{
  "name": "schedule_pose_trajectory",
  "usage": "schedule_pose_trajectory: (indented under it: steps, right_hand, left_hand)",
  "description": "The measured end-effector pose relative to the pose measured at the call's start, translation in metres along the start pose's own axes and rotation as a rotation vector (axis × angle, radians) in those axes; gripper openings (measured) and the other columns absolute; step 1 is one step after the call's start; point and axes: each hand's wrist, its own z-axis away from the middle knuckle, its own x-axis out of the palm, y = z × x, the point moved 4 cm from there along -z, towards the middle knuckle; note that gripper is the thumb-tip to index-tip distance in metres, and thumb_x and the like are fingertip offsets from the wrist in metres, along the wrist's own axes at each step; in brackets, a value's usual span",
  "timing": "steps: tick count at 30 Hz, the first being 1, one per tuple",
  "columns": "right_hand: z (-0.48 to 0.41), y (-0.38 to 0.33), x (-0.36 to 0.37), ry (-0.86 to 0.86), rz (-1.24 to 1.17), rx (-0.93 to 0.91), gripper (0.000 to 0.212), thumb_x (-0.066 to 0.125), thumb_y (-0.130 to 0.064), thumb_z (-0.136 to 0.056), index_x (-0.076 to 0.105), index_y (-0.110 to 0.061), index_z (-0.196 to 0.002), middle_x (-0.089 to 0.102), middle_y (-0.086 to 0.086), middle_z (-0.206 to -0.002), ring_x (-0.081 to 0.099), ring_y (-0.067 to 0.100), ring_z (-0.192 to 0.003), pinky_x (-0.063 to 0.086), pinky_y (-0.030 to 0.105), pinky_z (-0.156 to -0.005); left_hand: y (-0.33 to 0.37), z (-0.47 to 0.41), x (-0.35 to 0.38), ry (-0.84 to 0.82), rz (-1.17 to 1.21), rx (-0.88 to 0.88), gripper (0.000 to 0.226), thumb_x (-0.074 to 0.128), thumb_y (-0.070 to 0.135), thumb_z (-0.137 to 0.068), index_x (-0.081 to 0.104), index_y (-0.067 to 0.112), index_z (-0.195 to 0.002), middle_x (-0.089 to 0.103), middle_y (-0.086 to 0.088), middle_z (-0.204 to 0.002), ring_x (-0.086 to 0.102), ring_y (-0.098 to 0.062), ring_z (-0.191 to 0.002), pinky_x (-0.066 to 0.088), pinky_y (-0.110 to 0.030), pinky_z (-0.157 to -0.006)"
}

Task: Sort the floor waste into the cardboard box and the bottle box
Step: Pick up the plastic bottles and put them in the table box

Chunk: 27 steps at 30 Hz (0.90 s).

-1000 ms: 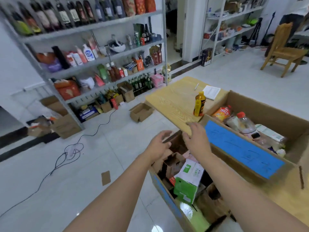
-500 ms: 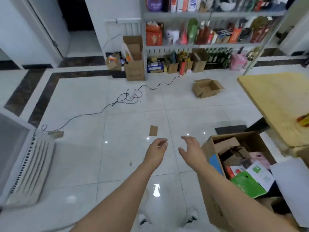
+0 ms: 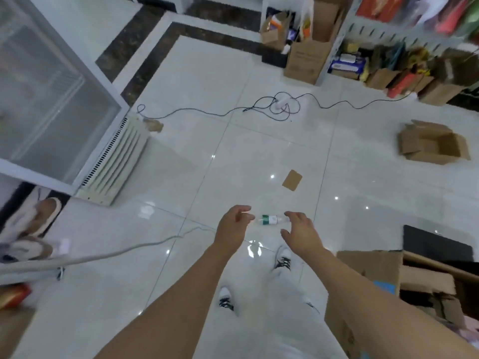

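A clear plastic bottle (image 3: 270,219) with a green-and-white label lies on its side on the white tiled floor, between my two hands. My left hand (image 3: 233,226) hovers just left of it, fingers loosely curled, holding nothing. My right hand (image 3: 300,230) hangs just right of it, fingers spread and empty. A small flat piece of cardboard (image 3: 292,180) lies on the floor beyond the bottle. An open empty carton (image 3: 432,143) sits on the floor at the far right. The cardboard box (image 3: 383,270) with a blue label stands at the lower right, holding folded cartons.
A glass-door fridge (image 3: 51,104) with a vent grille stands at the left. A black cable (image 3: 280,107) loops across the floor, a grey one (image 3: 124,251) runs at lower left. Stocked shelves (image 3: 404,55) and boxes line the back right. My shoes (image 3: 282,257) stand below the bottle.
My view has swung left and down from the boxes to the floor. Both hands have moved away from the cardboard box and now flank a bottle lying on the tiles.
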Motion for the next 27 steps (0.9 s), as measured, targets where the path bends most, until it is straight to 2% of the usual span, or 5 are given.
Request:
schedule_pose_trajectory:
  steps: [11, 16, 20, 24, 27]
  right_hand:
    - [-0.193, 0.108, 0.109, -0.217, -0.060, 0.194, 0.064, 0.062, -0.039, -0.090, 0.038, -0.019, -0.146, 0.041, 0.010, -0.145, 0.040, 0.028, -0.132, 0.041, 0.043, -0.102]
    - [-0.297, 0.180, 0.219, -0.124, -0.686, 0.805, 0.047, 0.067, -0.056, -0.080, 0.053, -0.017, -0.101, 0.053, 0.007, -0.097, 0.056, 0.025, -0.095, 0.054, 0.048, -0.091]
    - [-0.369, 0.223, 0.325, -0.172, -0.902, 0.976, 0.063, 0.067, -0.055, -0.083, 0.049, -0.012, -0.126, 0.054, 0.010, -0.107, 0.059, 0.031, -0.099, 0.057, 0.045, -0.080]
    - [-0.433, 0.263, 0.411, -0.178, -1.096, 1.049, 0.069, 0.064, -0.053, -0.086, 0.040, -0.018, -0.141, 0.047, 0.015, -0.132, 0.055, 0.040, -0.110, 0.054, 0.050, -0.087]
    - [-0.471, 0.279, 0.450, -0.150, -1.216, 1.083, 0.069, 0.065, -0.056, -0.083, 0.041, -0.021, -0.138, 0.048, 0.013, -0.129, 0.054, 0.038, -0.109, 0.052, 0.051, -0.085]
  left_hand:
    - [-0.138, -0.161, 0.097, 0.095, 0.141, -0.257, 0.026, 0.057, 0.006, -0.092, 0.063, 0.026, -0.107, 0.070, 0.009, -0.097, 0.065, -0.012, -0.096, 0.047, -0.024, -0.089]
    - [-0.265, -0.249, 0.142, 0.080, 0.243, -0.482, 0.022, 0.053, 0.008, -0.093, 0.060, 0.021, -0.109, 0.069, -0.002, -0.107, 0.063, -0.016, -0.095, 0.046, -0.025, -0.082]
    - [-0.354, -0.327, 0.176, 0.015, 0.176, -0.498, 0.021, 0.054, 0.011, -0.095, 0.059, 0.019, -0.114, 0.067, -0.007, -0.112, 0.061, -0.016, -0.091, 0.047, -0.016, -0.066]
    - [-0.421, -0.401, 0.199, 0.009, 0.092, -0.452, 0.025, 0.054, 0.014, -0.095, 0.059, 0.019, -0.119, 0.067, -0.005, -0.114, 0.065, -0.018, -0.102, 0.049, -0.026, -0.083]
    - [-0.456, -0.436, 0.211, 0.015, 0.056, -0.427, 0.026, 0.054, 0.014, -0.094, 0.060, 0.019, -0.119, 0.067, -0.002, -0.113, 0.066, -0.015, -0.099, 0.050, -0.027, -0.086]
